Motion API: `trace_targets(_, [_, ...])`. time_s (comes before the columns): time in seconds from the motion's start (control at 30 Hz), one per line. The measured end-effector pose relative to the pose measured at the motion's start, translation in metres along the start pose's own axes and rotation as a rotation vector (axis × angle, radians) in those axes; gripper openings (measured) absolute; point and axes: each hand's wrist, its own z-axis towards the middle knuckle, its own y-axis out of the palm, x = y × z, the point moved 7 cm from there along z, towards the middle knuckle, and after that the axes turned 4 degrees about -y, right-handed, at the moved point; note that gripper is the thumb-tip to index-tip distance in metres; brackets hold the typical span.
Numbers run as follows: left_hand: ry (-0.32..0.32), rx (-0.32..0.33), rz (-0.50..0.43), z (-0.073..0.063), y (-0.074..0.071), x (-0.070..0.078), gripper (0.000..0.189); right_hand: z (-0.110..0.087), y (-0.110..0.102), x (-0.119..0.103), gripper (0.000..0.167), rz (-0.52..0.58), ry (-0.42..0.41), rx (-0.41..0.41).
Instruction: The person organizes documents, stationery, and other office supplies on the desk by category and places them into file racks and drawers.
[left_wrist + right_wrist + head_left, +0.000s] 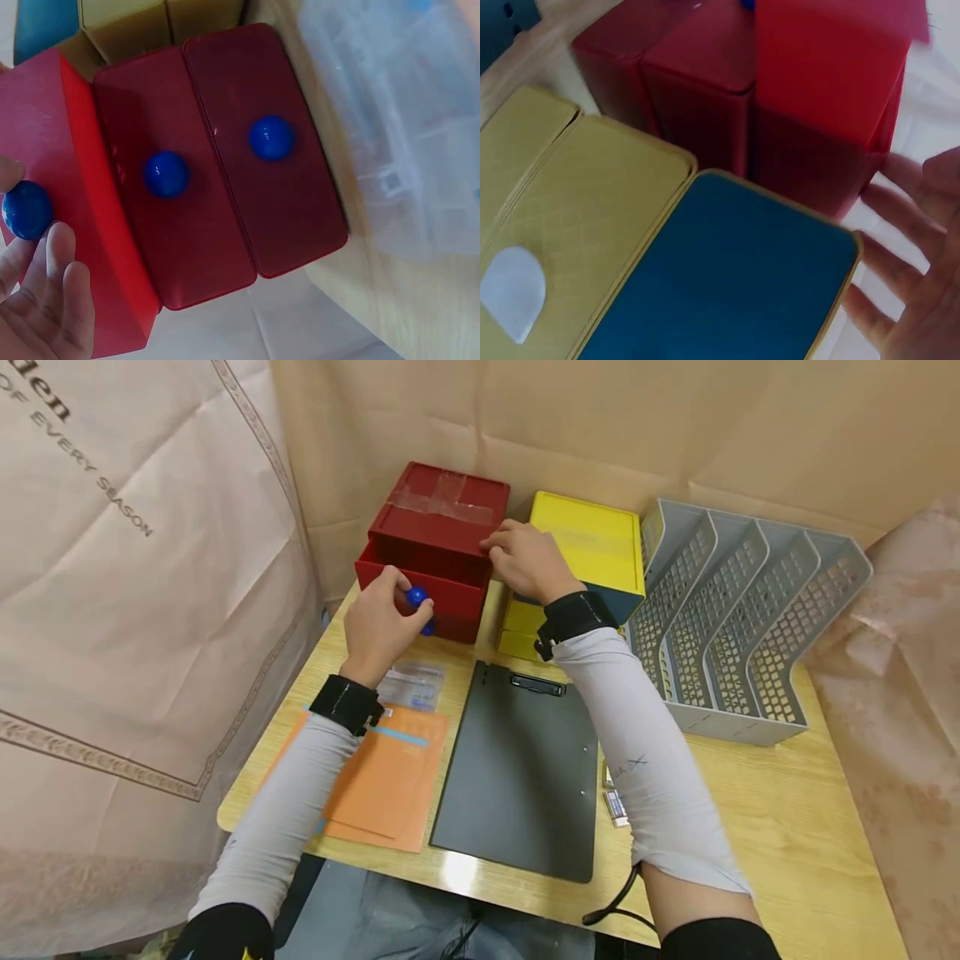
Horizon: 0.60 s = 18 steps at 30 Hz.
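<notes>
My left hand (377, 625) pinches the round blue knob (27, 210) of the top drawer (31, 127) in a red drawer box (442, 502). That drawer stands pulled out, and its inside looks dark from the head view. Two lower red drawers (184, 232) are closed, each with its own blue knob (271, 138). With loosely extended fingers, my right hand (531, 560) touches the right edge of the red box near its front top corner. The right thumb is partly cut off in the right wrist view.
Beside the red box stands a yellow drawer box (588, 531) with a dark blue top drawer (727, 270). A grey file rack (742, 718) is at the right. Nearer lie a black clipboard (517, 777), orange envelopes (397, 777) and a clear plastic case (412, 685).
</notes>
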Motion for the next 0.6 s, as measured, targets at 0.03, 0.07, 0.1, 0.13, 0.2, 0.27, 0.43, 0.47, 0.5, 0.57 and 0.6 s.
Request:
trace_targets(0.03, [0.007, 0.007, 0.0, -0.004, -0.002, 0.0, 0.041, -0.001, 0.0, 0.001, 0.043, 0.009, -0.013, -0.007])
trace_targets(0.07, [0.015, 0.013, -0.002, -0.008, -0.005, 0.001, 0.04, -0.001, 0.0, 0.003, 0.043, 0.015, -0.022, -0.016])
trace_targets(0.1, [0.025, 0.019, -0.003, -0.012, -0.007, 0.002, 0.04, -0.002, 0.0, 0.005, 0.042, 0.02, -0.024, -0.021])
trace_targets(0.13, [0.034, 0.025, -0.005, -0.014, -0.009, 0.002, 0.04, -0.002, -0.001, 0.006, 0.042, 0.024, -0.027, -0.021])
trace_targets(0.2, [0.053, 0.027, -0.008, -0.017, -0.011, 0.005, 0.04, -0.001, -0.001, 0.007, 0.041, 0.027, -0.026, -0.017])
trace_targets(0.27, [0.069, 0.022, -0.01, -0.02, -0.012, 0.006, 0.04, -0.001, -0.001, 0.008, 0.042, 0.031, -0.019, -0.018])
trace_targets(0.43, [0.071, 0.037, -0.029, -0.033, -0.014, 0.0, 0.043, -0.001, 0.001, 0.005, 0.041, 0.031, -0.018, -0.024])
trace_targets(0.47, [0.067, 0.044, -0.039, -0.036, -0.014, -0.003, 0.045, -0.001, 0.001, 0.005, 0.041, 0.033, -0.016, -0.025])
trace_targets(0.5, [0.064, 0.048, -0.045, -0.039, -0.015, -0.007, 0.047, -0.001, 0.001, 0.004, 0.041, 0.033, -0.016, -0.025])
trace_targets(0.57, [0.059, 0.032, -0.05, -0.046, -0.014, -0.018, 0.05, -0.001, 0.002, 0.004, 0.041, 0.034, -0.009, -0.029])
trace_targets(0.6, [0.049, 0.006, -0.051, -0.049, -0.012, -0.024, 0.049, -0.002, 0.003, 0.004, 0.041, 0.033, -0.007, -0.033])
